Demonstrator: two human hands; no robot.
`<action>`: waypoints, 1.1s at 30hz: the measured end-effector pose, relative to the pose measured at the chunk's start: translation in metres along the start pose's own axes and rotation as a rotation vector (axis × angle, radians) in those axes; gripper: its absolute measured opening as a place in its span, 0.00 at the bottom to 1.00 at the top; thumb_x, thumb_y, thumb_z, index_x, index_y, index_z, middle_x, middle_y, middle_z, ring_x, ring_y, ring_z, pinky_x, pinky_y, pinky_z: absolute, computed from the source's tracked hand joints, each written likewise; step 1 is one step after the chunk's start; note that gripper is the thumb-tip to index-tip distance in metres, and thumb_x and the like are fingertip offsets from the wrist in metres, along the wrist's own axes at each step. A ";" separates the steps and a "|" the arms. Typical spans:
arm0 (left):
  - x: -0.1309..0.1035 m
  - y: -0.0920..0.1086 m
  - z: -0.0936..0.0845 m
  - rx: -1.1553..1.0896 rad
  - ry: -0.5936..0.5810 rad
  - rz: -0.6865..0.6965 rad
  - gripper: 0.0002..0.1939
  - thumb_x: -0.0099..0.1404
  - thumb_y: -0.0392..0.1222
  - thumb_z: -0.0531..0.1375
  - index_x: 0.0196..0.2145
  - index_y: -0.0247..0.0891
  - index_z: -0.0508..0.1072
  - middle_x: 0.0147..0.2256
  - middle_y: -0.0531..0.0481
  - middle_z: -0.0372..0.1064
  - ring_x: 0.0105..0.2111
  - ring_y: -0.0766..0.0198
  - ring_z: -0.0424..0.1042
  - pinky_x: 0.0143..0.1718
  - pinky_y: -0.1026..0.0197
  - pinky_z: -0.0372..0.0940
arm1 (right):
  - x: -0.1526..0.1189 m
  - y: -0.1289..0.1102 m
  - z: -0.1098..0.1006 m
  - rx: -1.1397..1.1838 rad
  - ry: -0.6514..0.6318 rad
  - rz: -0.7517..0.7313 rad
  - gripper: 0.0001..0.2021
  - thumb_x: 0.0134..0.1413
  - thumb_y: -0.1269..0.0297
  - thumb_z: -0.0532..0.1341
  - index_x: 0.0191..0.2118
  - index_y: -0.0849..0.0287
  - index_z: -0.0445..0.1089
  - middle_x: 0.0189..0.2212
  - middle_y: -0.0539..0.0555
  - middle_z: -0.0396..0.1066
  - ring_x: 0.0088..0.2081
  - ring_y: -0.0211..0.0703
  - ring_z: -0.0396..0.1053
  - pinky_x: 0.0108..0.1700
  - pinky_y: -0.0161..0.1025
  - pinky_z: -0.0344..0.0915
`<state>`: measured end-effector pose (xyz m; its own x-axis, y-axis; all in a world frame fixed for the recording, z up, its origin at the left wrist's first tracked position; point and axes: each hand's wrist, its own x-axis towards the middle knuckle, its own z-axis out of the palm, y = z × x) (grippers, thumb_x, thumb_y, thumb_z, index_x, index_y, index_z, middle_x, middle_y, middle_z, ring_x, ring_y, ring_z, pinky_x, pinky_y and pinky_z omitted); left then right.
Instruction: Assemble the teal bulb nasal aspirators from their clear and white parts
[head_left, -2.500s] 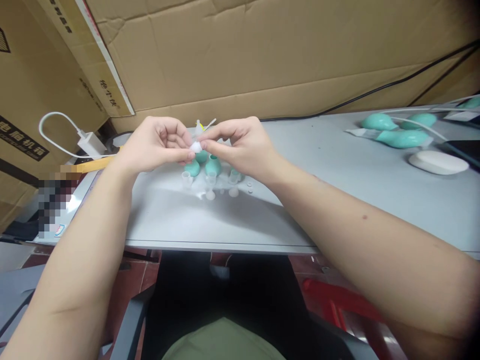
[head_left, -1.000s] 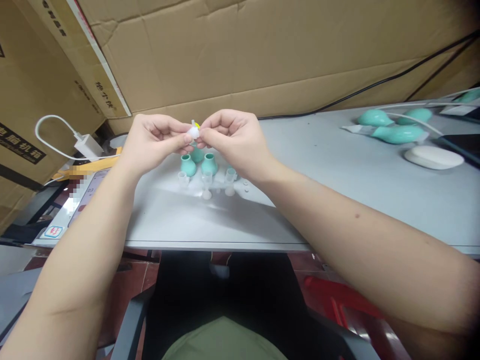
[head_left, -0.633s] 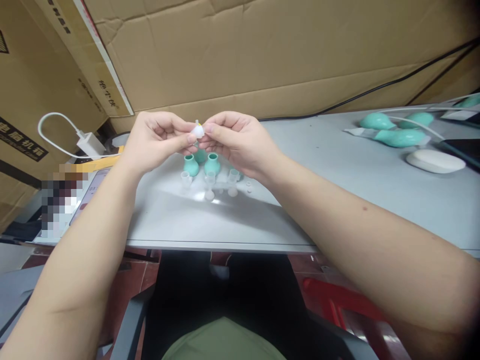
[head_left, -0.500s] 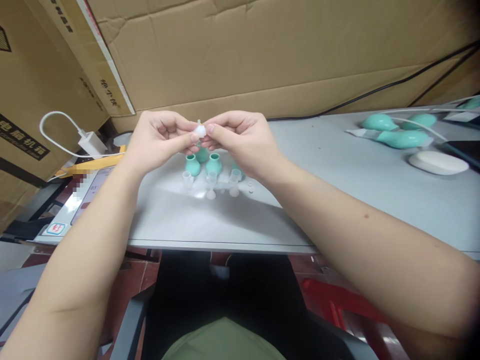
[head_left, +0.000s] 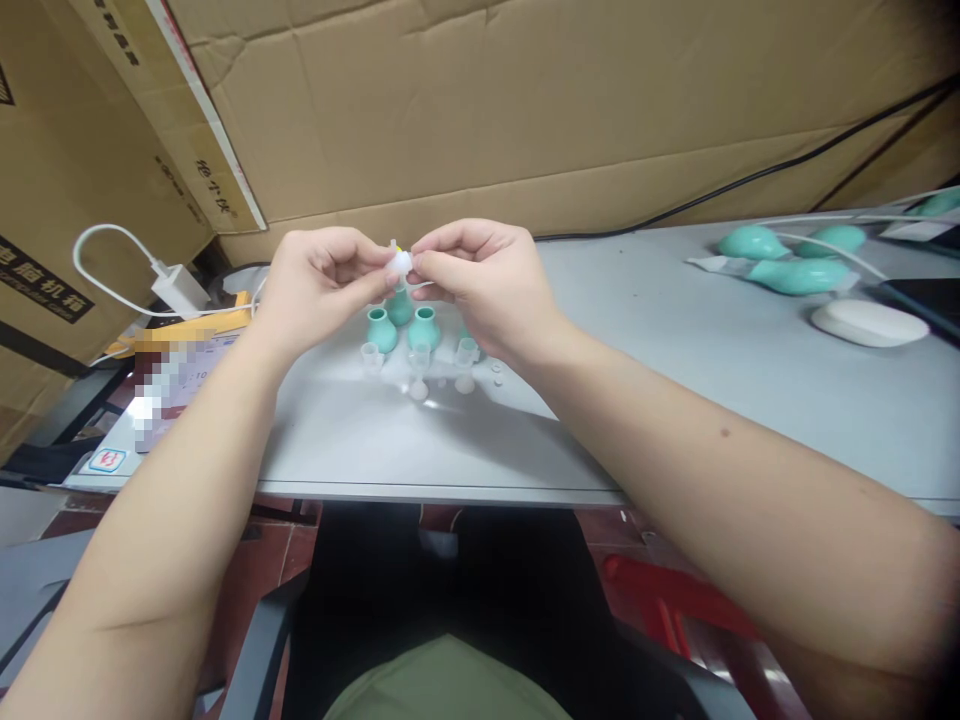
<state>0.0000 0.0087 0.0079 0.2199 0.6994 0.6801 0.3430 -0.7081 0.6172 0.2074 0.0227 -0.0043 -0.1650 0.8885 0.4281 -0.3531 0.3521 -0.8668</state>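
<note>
Near edge of the bench (head_left: 450, 470): bare grey surface, both forearms crossing above it from the person's seat.

Mid-bench, toward the left end: a small cluster of parts on the surface. 3 teal rubber bulbs (head_left: 424, 328) stand upright close together, with a 4th teal piece partly hidden behind the right wrist. In front of them, a few clear plastic cups (head_left: 371, 357) and small clear caps (head_left: 496, 371), some touching, some just apart.

Above that cluster, held clear of the bench: a small white plastic piece (head_left: 400, 262). Left hand (head_left: 319, 285) pinches it between thumb and forefinger from the left; other fingers curled in. Right hand (head_left: 484, 280) pinches the same piece from the right, thumb and forefinger tips pressed onto it, remaining fingers folded. A thin clear stem and a spot of yellow show just behind the piece; detail too small to tell more.

Left end of the bench: a white charger (head_left: 178, 288) with looped cable, beside a flat yellow object.

Right end, far side: several larger teal bulbs (head_left: 795, 275) lying on their sides with clear tubing, and a white oval object (head_left: 870, 324) nearer the front.

Behind the far edge: a cardboard wall (head_left: 525, 100), with a black cable (head_left: 750, 180) running along it.
</note>
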 end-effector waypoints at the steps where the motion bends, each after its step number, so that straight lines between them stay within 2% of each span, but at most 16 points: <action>1: 0.000 0.000 0.000 0.006 -0.001 0.005 0.23 0.66 0.64 0.81 0.38 0.40 0.88 0.35 0.49 0.86 0.34 0.55 0.89 0.37 0.51 0.88 | 0.000 0.000 0.000 0.003 -0.001 0.002 0.10 0.59 0.78 0.71 0.31 0.56 0.84 0.32 0.49 0.84 0.33 0.36 0.79 0.39 0.35 0.80; 4: 0.000 0.000 -0.001 0.029 -0.006 0.013 0.21 0.68 0.62 0.79 0.37 0.40 0.88 0.35 0.48 0.86 0.34 0.56 0.88 0.36 0.52 0.87 | 0.000 -0.001 -0.001 -0.006 -0.028 0.019 0.08 0.60 0.76 0.72 0.32 0.57 0.87 0.33 0.50 0.84 0.35 0.36 0.80 0.41 0.35 0.81; 7: 0.000 -0.003 -0.001 0.043 0.001 0.042 0.21 0.70 0.62 0.78 0.38 0.40 0.87 0.36 0.48 0.86 0.35 0.56 0.89 0.38 0.49 0.88 | 0.001 -0.001 -0.005 0.016 -0.080 0.060 0.05 0.62 0.69 0.78 0.33 0.57 0.87 0.32 0.52 0.84 0.35 0.38 0.80 0.44 0.36 0.83; 11: 0.002 -0.006 -0.005 0.057 -0.011 0.052 0.21 0.71 0.62 0.78 0.42 0.41 0.87 0.39 0.48 0.86 0.37 0.54 0.89 0.43 0.44 0.90 | 0.003 -0.003 -0.008 0.097 -0.121 0.125 0.08 0.57 0.65 0.84 0.33 0.57 0.87 0.34 0.52 0.84 0.36 0.38 0.80 0.46 0.36 0.86; 16: 0.001 0.002 -0.006 0.068 -0.026 0.015 0.21 0.70 0.63 0.78 0.43 0.42 0.88 0.39 0.48 0.87 0.37 0.54 0.90 0.45 0.44 0.90 | 0.003 -0.008 -0.006 0.171 -0.108 0.214 0.09 0.61 0.75 0.78 0.30 0.59 0.84 0.31 0.51 0.83 0.34 0.35 0.81 0.41 0.31 0.84; 20: -0.001 0.008 -0.001 0.082 -0.035 -0.028 0.19 0.70 0.61 0.78 0.42 0.41 0.88 0.39 0.48 0.88 0.38 0.53 0.89 0.45 0.45 0.90 | 0.003 -0.007 -0.003 0.143 -0.060 0.231 0.09 0.62 0.78 0.72 0.33 0.59 0.85 0.30 0.51 0.83 0.32 0.35 0.80 0.41 0.33 0.83; 22: -0.001 0.011 -0.001 0.078 -0.034 -0.045 0.18 0.70 0.58 0.78 0.42 0.40 0.88 0.39 0.47 0.88 0.38 0.54 0.89 0.45 0.46 0.89 | 0.003 -0.007 -0.003 0.072 -0.040 0.176 0.09 0.61 0.78 0.70 0.32 0.58 0.84 0.31 0.51 0.83 0.32 0.35 0.79 0.41 0.35 0.83; 24: 0.000 0.015 -0.008 0.081 -0.048 -0.070 0.16 0.70 0.56 0.78 0.43 0.40 0.89 0.39 0.47 0.87 0.37 0.55 0.88 0.44 0.48 0.88 | 0.001 -0.007 -0.005 -0.059 -0.032 0.053 0.09 0.59 0.78 0.69 0.32 0.58 0.83 0.33 0.51 0.83 0.33 0.37 0.77 0.42 0.37 0.81; 26: 0.001 0.023 -0.021 0.105 -0.127 -0.122 0.14 0.69 0.53 0.79 0.43 0.39 0.90 0.36 0.47 0.87 0.35 0.57 0.87 0.41 0.52 0.85 | 0.000 -0.010 -0.008 -0.247 -0.088 -0.083 0.09 0.58 0.77 0.69 0.32 0.57 0.83 0.33 0.51 0.82 0.34 0.39 0.76 0.40 0.39 0.77; 29: 0.004 0.041 -0.046 0.180 -0.421 -0.240 0.12 0.66 0.51 0.79 0.40 0.41 0.91 0.31 0.48 0.86 0.29 0.61 0.83 0.33 0.60 0.79 | -0.004 -0.015 -0.013 -0.570 -0.361 -0.217 0.09 0.55 0.77 0.69 0.33 0.56 0.84 0.32 0.50 0.82 0.35 0.42 0.74 0.40 0.41 0.70; 31: 0.005 0.050 -0.057 0.217 -0.613 -0.320 0.11 0.65 0.52 0.78 0.40 0.44 0.92 0.33 0.49 0.88 0.30 0.60 0.85 0.34 0.61 0.78 | -0.008 -0.017 -0.013 -0.785 -0.570 -0.229 0.10 0.54 0.78 0.68 0.34 0.56 0.84 0.33 0.50 0.82 0.37 0.43 0.74 0.42 0.43 0.67; 33: 0.006 0.052 -0.058 0.261 -0.760 -0.370 0.10 0.64 0.51 0.75 0.39 0.46 0.93 0.32 0.51 0.88 0.29 0.60 0.84 0.30 0.62 0.75 | -0.013 -0.019 -0.011 -0.961 -0.720 -0.185 0.11 0.55 0.80 0.67 0.35 0.56 0.83 0.34 0.51 0.82 0.42 0.47 0.74 0.44 0.43 0.65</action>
<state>-0.0336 -0.0299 0.0666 0.5695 0.8205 -0.0493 0.6892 -0.4439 0.5726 0.2262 0.0078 0.0043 -0.7662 0.5426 0.3443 0.3510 0.8021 -0.4832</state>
